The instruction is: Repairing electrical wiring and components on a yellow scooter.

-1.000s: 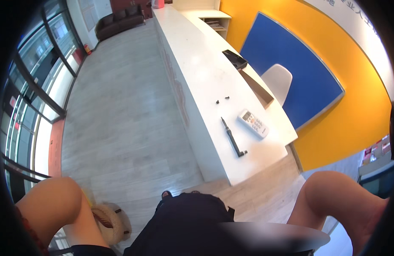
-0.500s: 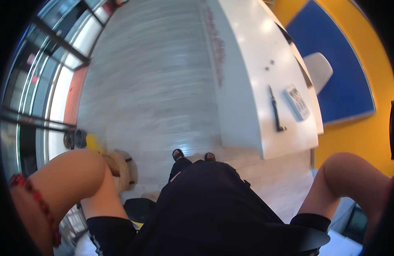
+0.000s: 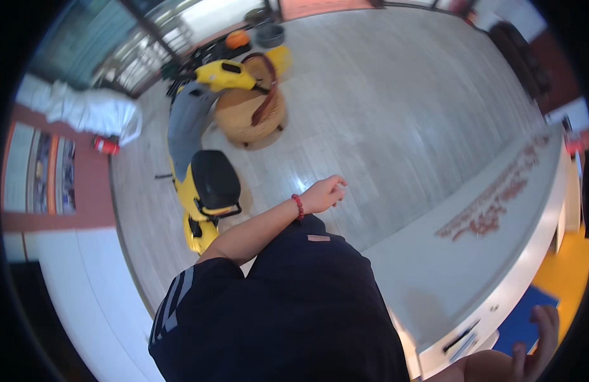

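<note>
My left hand (image 3: 322, 195), with a red bead bracelet (image 3: 298, 206) at the wrist, hangs in front of my dark shirt over the floor. Its fingers are loosely bent and apart, and nothing is in them. At the lower right my right hand (image 3: 541, 344) is raised, fingers spread, with nothing visible in it. Nearest to it is the white counter (image 3: 428, 366). On the counter top lie a slim black tool (image 3: 460, 337) and a pale handset with buttons (image 3: 463, 349), both partly out of sight behind my forearm.
A yellow and grey scooter (image 3: 191, 127) with a black rear box (image 3: 215, 179) stands on the left. Beside it is a round woven stool (image 3: 253, 118). White cabinets (image 3: 97, 274) line the left wall. The counter's pale front panel (image 3: 434, 274) runs along the right. A dark sofa-like piece (image 3: 514, 57) sits far right.
My view has swung to the left, bringing the scooter and stool into sight. Both hands, out of view before, now show: the left in front of my body, the right raised by the counter.
</note>
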Tool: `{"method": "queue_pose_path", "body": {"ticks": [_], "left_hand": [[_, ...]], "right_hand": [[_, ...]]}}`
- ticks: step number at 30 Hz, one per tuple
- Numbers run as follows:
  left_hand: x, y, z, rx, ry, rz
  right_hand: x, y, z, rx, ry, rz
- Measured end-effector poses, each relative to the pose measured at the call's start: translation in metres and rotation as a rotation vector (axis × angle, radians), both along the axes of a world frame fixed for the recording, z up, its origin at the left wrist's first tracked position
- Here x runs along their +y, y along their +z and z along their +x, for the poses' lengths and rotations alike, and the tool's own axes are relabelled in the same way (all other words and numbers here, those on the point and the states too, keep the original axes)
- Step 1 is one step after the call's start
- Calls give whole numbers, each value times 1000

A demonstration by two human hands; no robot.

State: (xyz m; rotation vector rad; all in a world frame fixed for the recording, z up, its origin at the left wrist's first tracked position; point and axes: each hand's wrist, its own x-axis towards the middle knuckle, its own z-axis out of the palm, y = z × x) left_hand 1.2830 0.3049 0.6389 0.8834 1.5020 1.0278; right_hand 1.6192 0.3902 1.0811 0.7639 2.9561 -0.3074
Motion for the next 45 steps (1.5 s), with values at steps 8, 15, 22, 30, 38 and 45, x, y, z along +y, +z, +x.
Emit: {"method": "queue_pose_path", "body": {"ticks": [8, 15, 22, 30, 38, 45], "left_hand": [[-140, -72, -98, 425, 327, -243], [-202, -102, -135, 469, 565, -405], [-210, -139, -133, -62, 1072, -556], [-186, -160, -168, -279, 1352, -678], [-185, -156, -178, -524, 1545, -669], [-243, -224, -170, -482, 1319, -703]], "right_hand": [[124, -250, -196, 197, -299, -855], [140, -492, -331, -410, -72, -909], [162, -534, -484, -335, -112, -1200], [178, -558, -665, -438, -16, -1234], [176, -618, -788, -549, -68, -1047], [158, -671, -882, -465, 38, -1052]]}}
